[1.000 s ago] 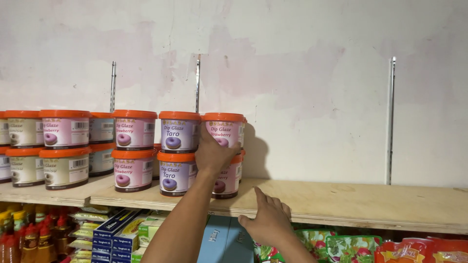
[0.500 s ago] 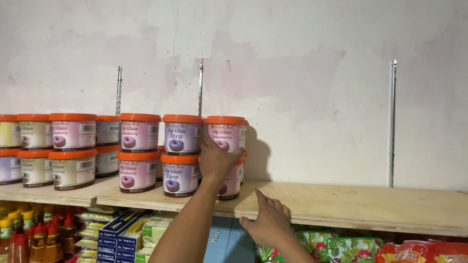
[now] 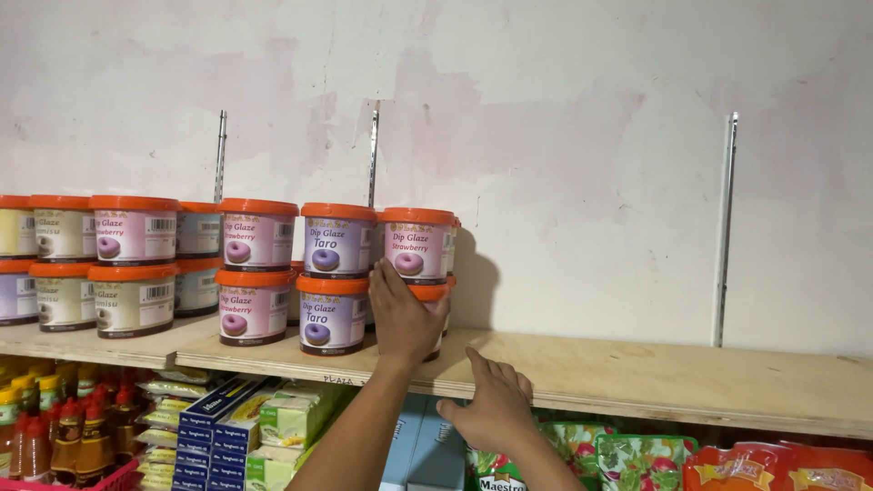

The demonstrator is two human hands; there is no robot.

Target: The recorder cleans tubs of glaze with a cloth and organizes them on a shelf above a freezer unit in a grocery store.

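Stacked plastic tubs with orange lids stand two high on a wooden shelf [image 3: 637, 373]. My left hand [image 3: 403, 315] reaches up and wraps the front of the lower tub [image 3: 442, 292] at the right end of the row, hiding most of it. A pink-labelled tub [image 3: 416, 247] sits directly on top of it. A purple-labelled tub [image 3: 331, 315] stands just left of my hand. My right hand [image 3: 492, 405] rests on the shelf's front edge, fingers spread, holding nothing.
More orange-lidded tubs [image 3: 135, 273] fill the shelf to the left. Below are sauce bottles [image 3: 64, 432], blue boxes [image 3: 216, 427] and bright snack packets [image 3: 637, 455]. Metal shelf rails [image 3: 725, 227] run up the white wall. The right half of the shelf is bare wood.
The view has drifted slightly left, so the tubs sit further right in the picture. Both hands stay where they were, left on the tub, right on the shelf edge.
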